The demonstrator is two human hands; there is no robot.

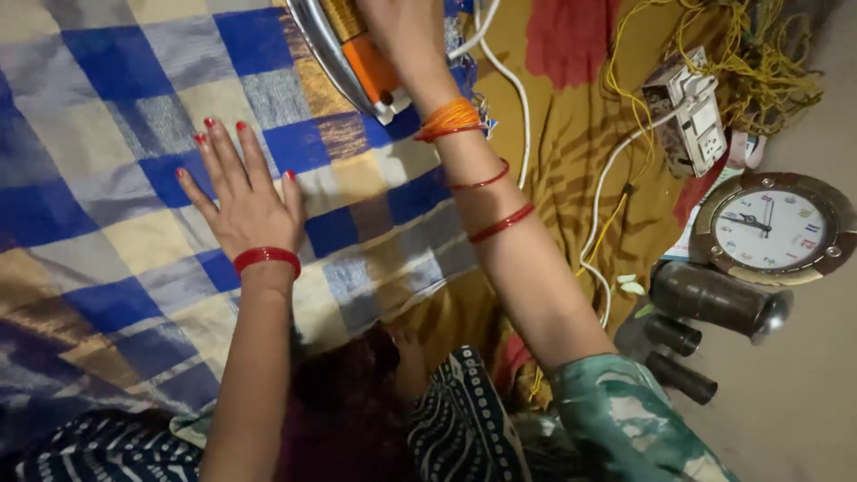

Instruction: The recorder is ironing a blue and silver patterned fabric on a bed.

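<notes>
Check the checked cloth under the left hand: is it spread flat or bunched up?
Spread flat. The checked cloth lies smooth under the open left hand, fingers splayed on it.

Home setting, floor-level ironing spot in a living room or bedroom. Checked blue-and-cream cloth (116, 134) spread over a mustard patterned sheet (571, 152) on the floor, electric iron (353, 54) resting on it. White cord (594, 205) runs to a loose switch-and-socket board (692, 120), tangled yellow wire (750, 54) beside it. Round wall clock (772, 229) lies flat on the bare grey floor (803, 393), near dark metal cylinders (714, 299). Household clutter, no desk, no work furniture, dim indoor light.
</notes>
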